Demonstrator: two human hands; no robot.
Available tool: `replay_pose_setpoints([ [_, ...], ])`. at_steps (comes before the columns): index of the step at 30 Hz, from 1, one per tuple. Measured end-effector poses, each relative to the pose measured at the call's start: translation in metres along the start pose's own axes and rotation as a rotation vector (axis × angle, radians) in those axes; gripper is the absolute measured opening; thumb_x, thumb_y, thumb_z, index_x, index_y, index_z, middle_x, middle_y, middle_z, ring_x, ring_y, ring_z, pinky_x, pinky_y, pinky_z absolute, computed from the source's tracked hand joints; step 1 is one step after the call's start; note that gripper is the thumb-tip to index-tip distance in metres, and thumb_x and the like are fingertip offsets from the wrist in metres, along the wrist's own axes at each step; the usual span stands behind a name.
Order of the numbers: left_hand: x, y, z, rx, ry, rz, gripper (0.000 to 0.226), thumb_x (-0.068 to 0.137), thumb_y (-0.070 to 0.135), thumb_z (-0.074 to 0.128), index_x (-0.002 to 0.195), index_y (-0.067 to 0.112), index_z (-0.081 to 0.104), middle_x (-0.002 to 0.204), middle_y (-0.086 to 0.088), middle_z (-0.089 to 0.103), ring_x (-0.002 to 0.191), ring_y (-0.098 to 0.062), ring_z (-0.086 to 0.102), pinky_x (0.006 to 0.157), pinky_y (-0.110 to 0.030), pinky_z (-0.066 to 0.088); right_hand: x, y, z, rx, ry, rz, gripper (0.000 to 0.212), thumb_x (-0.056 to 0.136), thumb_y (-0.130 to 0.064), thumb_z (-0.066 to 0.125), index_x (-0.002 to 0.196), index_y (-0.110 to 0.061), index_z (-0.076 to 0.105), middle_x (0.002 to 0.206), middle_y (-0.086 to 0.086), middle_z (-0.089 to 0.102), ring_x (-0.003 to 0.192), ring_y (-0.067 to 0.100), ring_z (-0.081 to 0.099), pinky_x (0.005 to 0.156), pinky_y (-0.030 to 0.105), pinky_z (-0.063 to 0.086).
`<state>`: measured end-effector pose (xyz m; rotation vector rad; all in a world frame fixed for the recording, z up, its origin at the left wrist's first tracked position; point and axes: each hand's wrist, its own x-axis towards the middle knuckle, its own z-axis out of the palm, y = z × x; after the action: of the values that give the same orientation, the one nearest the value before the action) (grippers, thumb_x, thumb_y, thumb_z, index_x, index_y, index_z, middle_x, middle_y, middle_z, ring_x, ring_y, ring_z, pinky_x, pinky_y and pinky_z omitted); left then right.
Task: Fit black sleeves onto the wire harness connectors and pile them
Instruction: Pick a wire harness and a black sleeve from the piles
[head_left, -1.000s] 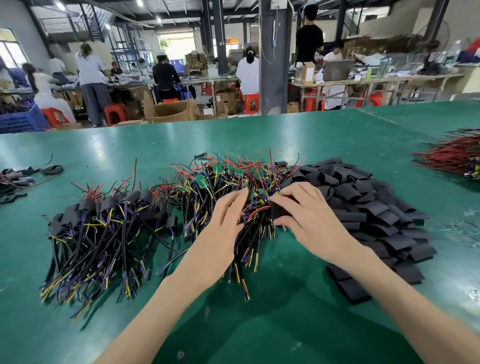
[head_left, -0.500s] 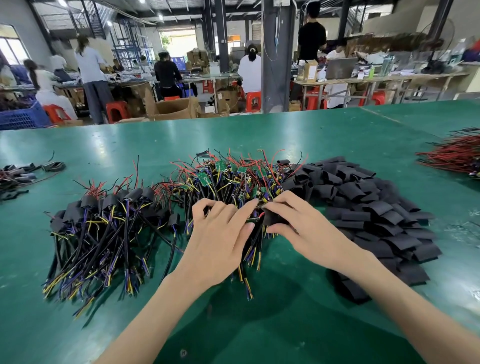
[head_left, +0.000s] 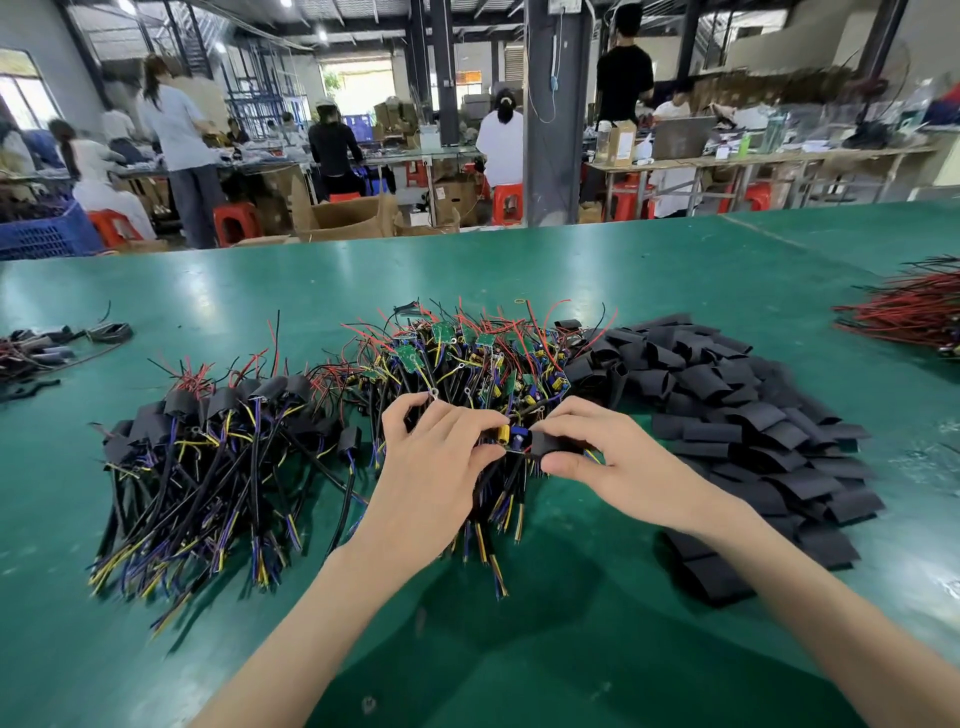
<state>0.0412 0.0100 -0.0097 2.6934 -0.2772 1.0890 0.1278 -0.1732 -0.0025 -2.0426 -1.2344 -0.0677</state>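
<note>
Flat a second ago, the left hand (head_left: 431, 467) now pinches the harness connector (head_left: 511, 434); the right hand (head_left: 613, 462) pinches a black sleeve (head_left: 548, 444) at its end: fitting apparently begun, not seated.

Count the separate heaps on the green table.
5: dark wire scraps far left; black-sleeved harnesses left; unsleeved circuit-board harnesses centre; flat black sleeves right; red wire bundle far right, partly cropped.

Sleeved harnesses (head_left: 208, 457) left, bare harnesses (head_left: 467, 358) centre, loose sleeves (head_left: 753, 431) right, all on table (head_left: 571, 649).

Bare forearms run to bare left hand (head_left: 431, 467) and right hand (head_left: 615, 462).
</note>
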Motion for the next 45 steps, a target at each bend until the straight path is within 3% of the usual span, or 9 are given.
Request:
replay_pose_setpoints([
  [4,0.0,-0.001,-0.001,-0.004,-0.022,-0.019,0.02,0.086,0.027,0.056,0.099,0.017,0.066,0.092,0.011,0.068,0.09,-0.01,0.054,0.1,-0.032,0.021,0.0,0.0,0.0,0.104,-0.013,0.062,0.025,0.084,-0.013,0.069,0.107,-0.017,0.063,0.096,-0.001,0.051,0.087,0.006,0.051,0.08,0.019,0.038],
  [9,-0.002,-0.004,0.001,-0.025,-0.04,-0.009,0.018,0.085,0.029,0.059,0.099,0.018,0.066,0.088,0.012,0.066,0.088,-0.008,0.051,0.1,-0.033,0.023,-0.001,-0.001,0.006,-0.123,0.113,-0.004,0.035,0.083,-0.019,0.069,0.116,-0.008,0.061,0.106,0.001,0.05,0.097,0.013,0.049,0.091,0.028,0.04],
  [16,-0.003,-0.005,0.006,-0.038,-0.061,0.065,0.019,0.083,0.027,0.063,0.099,0.018,0.066,0.087,0.012,0.066,0.088,-0.007,0.052,0.101,-0.033,0.023,0.0,-0.003,0.004,-0.085,0.016,-0.062,0.03,0.085,-0.015,0.066,0.114,-0.006,0.064,0.103,0.005,0.054,0.096,0.016,0.052,0.091,0.027,0.04],
  [20,-0.002,-0.001,0.004,-0.147,-0.002,0.011,0.028,0.078,0.022,0.069,0.101,0.012,0.055,0.088,0.011,0.071,0.103,0.016,0.034,0.098,-0.025,0.02,-0.001,-0.007,0.006,-0.104,0.053,-0.068,0.031,0.084,-0.016,0.068,0.113,-0.006,0.064,0.103,0.005,0.053,0.095,0.016,0.05,0.089,0.024,0.039],
  [28,0.002,-0.007,0.0,-0.019,-0.055,0.203,0.039,0.074,0.032,0.068,0.101,0.019,0.044,0.078,0.01,0.072,0.083,-0.012,0.062,0.1,-0.028,0.027,-0.004,-0.015,0.013,-0.195,-0.028,-0.126,0.031,0.087,-0.011,0.063,0.117,-0.002,0.06,0.106,0.009,0.051,0.097,0.019,0.049,0.091,0.022,0.037],
  [34,0.002,-0.018,-0.002,0.052,-0.005,0.268,0.047,0.075,0.053,0.059,0.096,0.011,0.067,0.088,0.006,0.065,0.096,-0.014,0.047,0.092,-0.03,0.031,-0.004,-0.017,0.012,-0.183,-0.063,-0.165,0.029,0.087,-0.007,0.062,0.116,-0.002,0.06,0.106,0.009,0.05,0.098,0.018,0.048,0.091,0.017,0.035],
  [38,0.001,-0.016,-0.007,-0.287,-0.145,0.047,0.055,0.07,0.048,0.071,0.117,0.028,0.051,0.113,0.02,0.05,0.097,0.002,0.047,0.089,-0.013,0.035,-0.004,-0.018,0.012,-0.166,-0.045,-0.174,0.03,0.086,-0.004,0.062,0.115,0.001,0.061,0.107,0.012,0.052,0.098,0.021,0.05,0.091,0.022,0.038],
  [41,0.003,-0.015,-0.009,-0.562,-0.2,-0.204,0.061,0.069,0.032,0.08,0.111,0.054,0.042,0.097,0.023,0.059,0.076,-0.002,0.055,0.072,-0.01,0.041,-0.003,-0.017,0.012,-0.148,0.046,-0.156,0.033,0.084,-0.003,0.064,0.116,0.002,0.06,0.109,0.012,0.052,0.1,0.016,0.049,0.093,0.018,0.036],
  [45,0.004,-0.012,-0.013,-0.521,-0.043,-0.232,0.036,0.076,0.018,0.077,0.086,0.047,0.058,0.072,0.021,0.065,0.06,0.001,0.055,0.062,-0.01,0.04,-0.003,-0.016,0.015,-0.162,0.151,-0.122,0.046,0.088,-0.015,0.059,0.131,-0.003,0.05,0.125,0.011,0.047,0.118,0.014,0.04,0.107,0.018,0.026],
])
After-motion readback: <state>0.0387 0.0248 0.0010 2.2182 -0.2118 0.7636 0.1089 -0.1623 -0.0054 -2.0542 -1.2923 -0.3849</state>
